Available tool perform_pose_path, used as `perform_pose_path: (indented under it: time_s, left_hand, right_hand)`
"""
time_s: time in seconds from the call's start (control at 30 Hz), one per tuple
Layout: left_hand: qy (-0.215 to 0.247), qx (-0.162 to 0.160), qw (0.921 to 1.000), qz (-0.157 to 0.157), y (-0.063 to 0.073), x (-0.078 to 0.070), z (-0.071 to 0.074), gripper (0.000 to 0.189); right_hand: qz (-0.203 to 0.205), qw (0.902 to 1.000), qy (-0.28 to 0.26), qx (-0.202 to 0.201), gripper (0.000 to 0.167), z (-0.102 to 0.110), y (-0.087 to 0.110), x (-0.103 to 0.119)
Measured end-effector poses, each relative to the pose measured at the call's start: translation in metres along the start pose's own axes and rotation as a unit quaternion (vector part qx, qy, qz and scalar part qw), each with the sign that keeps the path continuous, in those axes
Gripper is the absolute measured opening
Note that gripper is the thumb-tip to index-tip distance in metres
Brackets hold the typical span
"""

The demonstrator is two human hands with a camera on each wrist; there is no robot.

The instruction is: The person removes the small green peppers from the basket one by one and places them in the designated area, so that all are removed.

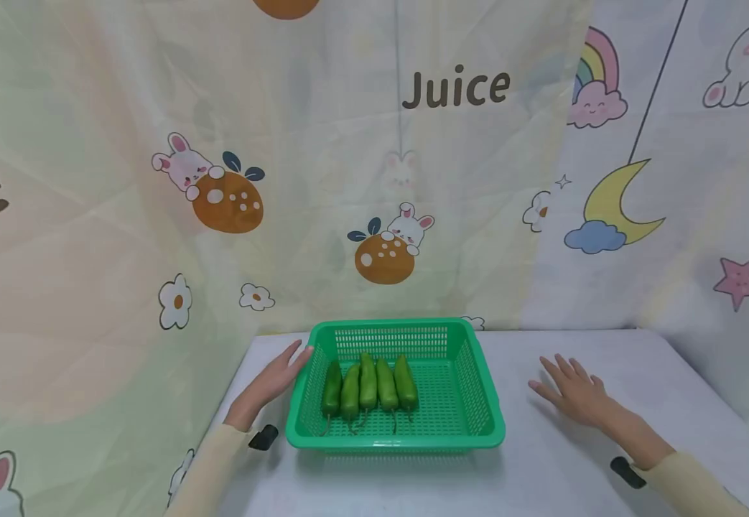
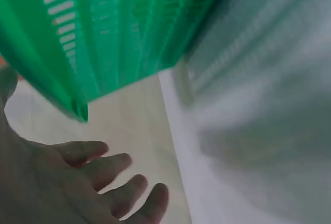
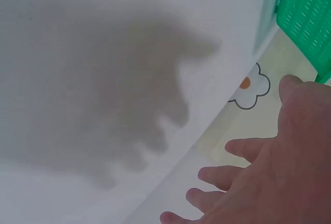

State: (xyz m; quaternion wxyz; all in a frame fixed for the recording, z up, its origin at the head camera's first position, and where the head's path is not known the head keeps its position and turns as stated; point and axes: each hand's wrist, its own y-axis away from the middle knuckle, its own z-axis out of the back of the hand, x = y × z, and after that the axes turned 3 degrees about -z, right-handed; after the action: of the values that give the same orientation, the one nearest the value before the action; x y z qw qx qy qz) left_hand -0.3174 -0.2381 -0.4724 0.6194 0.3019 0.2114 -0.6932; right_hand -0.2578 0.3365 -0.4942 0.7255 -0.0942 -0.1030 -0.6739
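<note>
A green plastic basket (image 1: pixel 395 443) with slotted walls sits on the white table. Several long green peppers (image 1: pixel 368 384) lie side by side in its left half, stems toward the near wall. My left hand (image 1: pixel 276 377) is beside the basket's left rim, fingers extended and thumb tip right at the rim. In the left wrist view, the fingers of that hand (image 2: pixel 77 182) are spread below the basket's outer wall (image 2: pixel 119 38). Well to the right of the basket, my right hand (image 1: pixel 574 393) hovers over the table with spread fingers, holding nothing and casting a shadow.
The white tabletop (image 1: pixel 529 474) extends on both sides of the basket. Behind it hangs a printed cloth (image 1: pixel 464 179) with rabbits, fruit and the word "Juice". Another patterned cloth (image 1: pixel 691 287) lines the right side. Each wrist wears a small black device (image 1: pixel 263 437).
</note>
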Motion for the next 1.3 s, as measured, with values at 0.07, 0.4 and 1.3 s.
perform_pose_path:
  time_s: [0.07, 0.4, 1.3]
  left_hand:
    - [0.021, 0.01, 0.9997, -0.005, -0.001, -0.006, -0.005, 0.096]
    - [0.05, 0.013, 0.9982, -0.031, -0.002, -0.008, -0.016, 0.072]
    - [0.098, -0.003, 0.9951, -0.012, -0.004, -0.012, -0.023, 0.062]
  right_hand:
    - [0.004, 1.0, -0.002, 0.001, 0.084, 0.001, -0.002, 0.002]
    - [0.029, 0.9994, 0.015, -0.014, 0.082, 0.006, -0.011, 0.015]
    - [0.067, 0.9974, -0.005, -0.024, 0.08, 0.057, -0.034, 0.077]
